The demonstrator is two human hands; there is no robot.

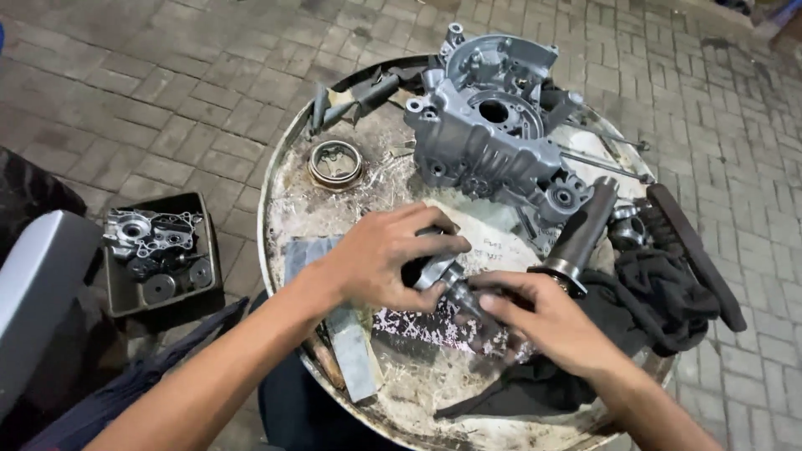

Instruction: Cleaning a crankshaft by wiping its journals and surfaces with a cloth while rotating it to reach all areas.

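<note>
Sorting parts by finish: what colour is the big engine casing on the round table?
Silver-grey bare metal engine casing, clearest in the head view.

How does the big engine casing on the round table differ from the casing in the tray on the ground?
The engine casing on the round table looks larger, stands tilted and alone. The smaller casing lies flat in the dark tray on the paving, beside loose round parts. Both are grey cast metal, untouched by either hand.

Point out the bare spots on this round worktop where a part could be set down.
One free patch lies on the round worktop between the metal ring and the left hand. Another lies along the near rim below the right hand. It is crowded around the engine casing and the black cloth.
</note>
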